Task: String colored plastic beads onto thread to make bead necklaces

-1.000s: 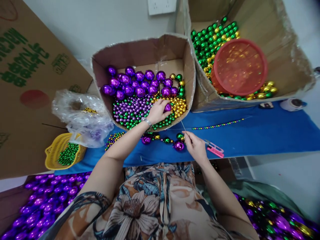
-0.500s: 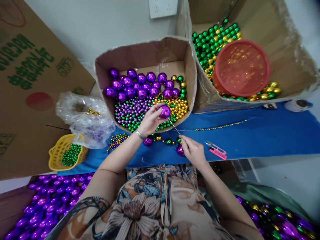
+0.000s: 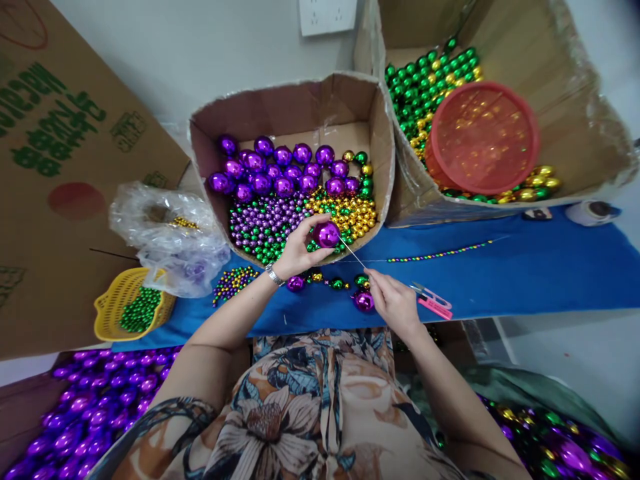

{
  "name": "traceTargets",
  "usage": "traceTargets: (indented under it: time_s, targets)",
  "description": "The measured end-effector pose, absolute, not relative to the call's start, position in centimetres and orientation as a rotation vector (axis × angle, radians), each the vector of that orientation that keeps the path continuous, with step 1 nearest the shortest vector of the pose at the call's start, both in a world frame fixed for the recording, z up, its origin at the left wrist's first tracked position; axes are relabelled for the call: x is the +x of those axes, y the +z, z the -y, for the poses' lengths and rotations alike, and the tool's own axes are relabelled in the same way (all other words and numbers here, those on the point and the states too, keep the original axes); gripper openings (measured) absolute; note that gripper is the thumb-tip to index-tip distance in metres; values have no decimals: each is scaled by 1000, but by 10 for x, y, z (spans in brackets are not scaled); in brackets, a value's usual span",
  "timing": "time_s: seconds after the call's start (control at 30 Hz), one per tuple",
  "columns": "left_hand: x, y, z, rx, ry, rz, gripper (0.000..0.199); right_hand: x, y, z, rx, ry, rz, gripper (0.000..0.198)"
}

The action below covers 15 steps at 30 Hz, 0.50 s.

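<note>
A large shiny purple ball point(image 3: 327, 235) is pinched between the thumb and fingers of my left hand point(image 3: 299, 252), over the front edge of a cardboard box. My right hand point(image 3: 396, 303) grips a long thin needle point(image 3: 354, 251), whose far end meets the right side of the ball; whether it has gone in is hard to see. On the blue cloth below lies a string of purple, green and gold beads point(image 3: 337, 283). Its large purple bead point(image 3: 364, 301) sits just left of my right hand.
The box point(image 3: 292, 103) holds purple, green and gold beads. Right of it stands a bigger box point(image 3: 575, 133) with a red tub point(image 3: 485, 137). A thin beaded strand point(image 3: 440, 253) and pink-handled snips point(image 3: 434, 304) lie right; a yellow basket point(image 3: 111, 308) stands left.
My left hand has lowered the purple ball slightly and its fingers have shifted around it. My right hand has moved a little right and down with the needle.
</note>
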<state>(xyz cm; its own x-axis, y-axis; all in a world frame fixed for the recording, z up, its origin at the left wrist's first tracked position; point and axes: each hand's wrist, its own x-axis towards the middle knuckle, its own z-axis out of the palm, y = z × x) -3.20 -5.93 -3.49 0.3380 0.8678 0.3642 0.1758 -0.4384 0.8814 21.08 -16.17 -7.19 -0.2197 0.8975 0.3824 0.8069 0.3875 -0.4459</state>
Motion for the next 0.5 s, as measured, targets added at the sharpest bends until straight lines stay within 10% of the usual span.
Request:
traceTargets:
  time_s: [0.5]
  targets:
    - [-29, -27, 69, 1713, 915, -720, 67, 212, -66, 155, -1488, -68, 2266, 29]
